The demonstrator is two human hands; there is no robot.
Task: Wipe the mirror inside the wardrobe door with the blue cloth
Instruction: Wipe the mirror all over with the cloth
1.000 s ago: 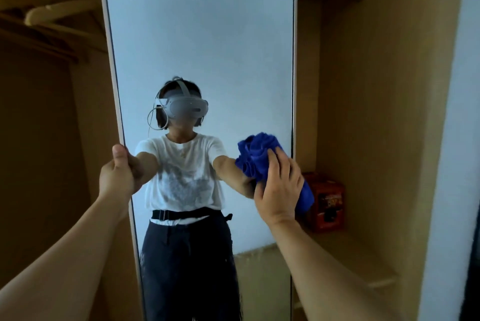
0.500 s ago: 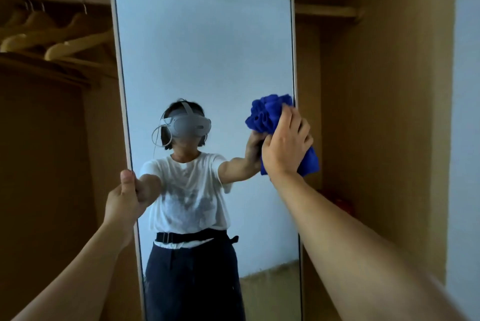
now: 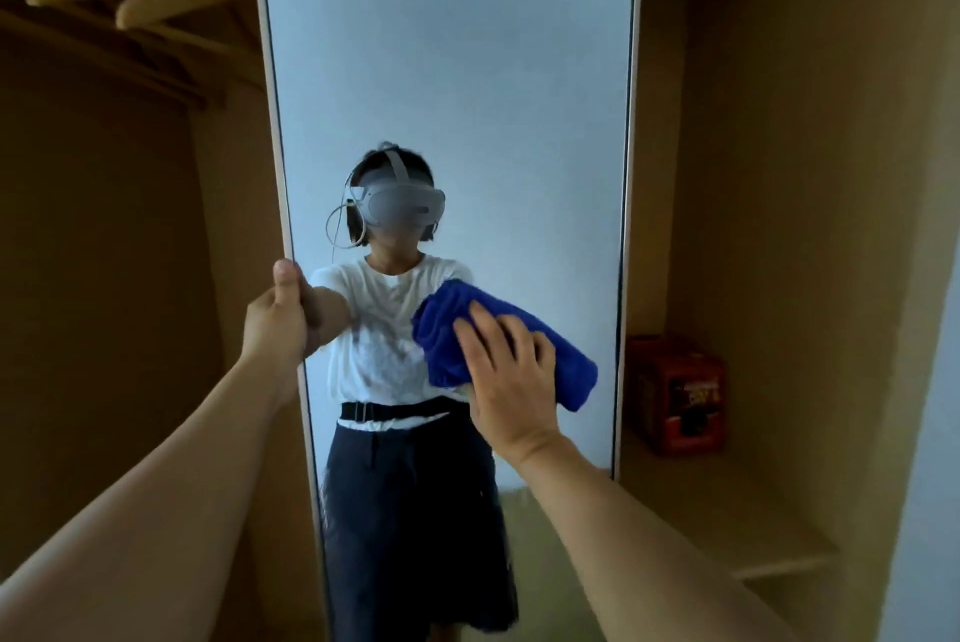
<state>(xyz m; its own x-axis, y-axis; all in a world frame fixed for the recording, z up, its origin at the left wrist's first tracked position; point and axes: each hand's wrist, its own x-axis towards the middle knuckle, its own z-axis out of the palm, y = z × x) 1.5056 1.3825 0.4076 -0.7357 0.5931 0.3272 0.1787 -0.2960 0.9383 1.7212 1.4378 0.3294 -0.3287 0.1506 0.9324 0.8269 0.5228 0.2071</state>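
A tall mirror (image 3: 452, 69) in a pale frame fills the middle of the view and reflects a person in a headset, white shirt and dark skirt. My left hand (image 3: 278, 316) grips the mirror's left edge, thumb up on the frame. My right hand (image 3: 511, 381) presses a bunched blue cloth (image 3: 566, 355) flat against the glass at mid height, right of centre. The fingers are spread over the cloth.
The wardrobe's wooden interior surrounds the mirror. Wooden hangers (image 3: 156, 2) hang on a rail at upper left. A red box (image 3: 675, 394) sits on a shelf (image 3: 737, 532) at the right, close behind the mirror's right edge. A pale wall (image 3: 930, 381) runs down the far right.
My right hand has carried the blue cloth down from high by the mirror's right edge to mid height, a little further left. My left hand keeps its hold on the left edge.
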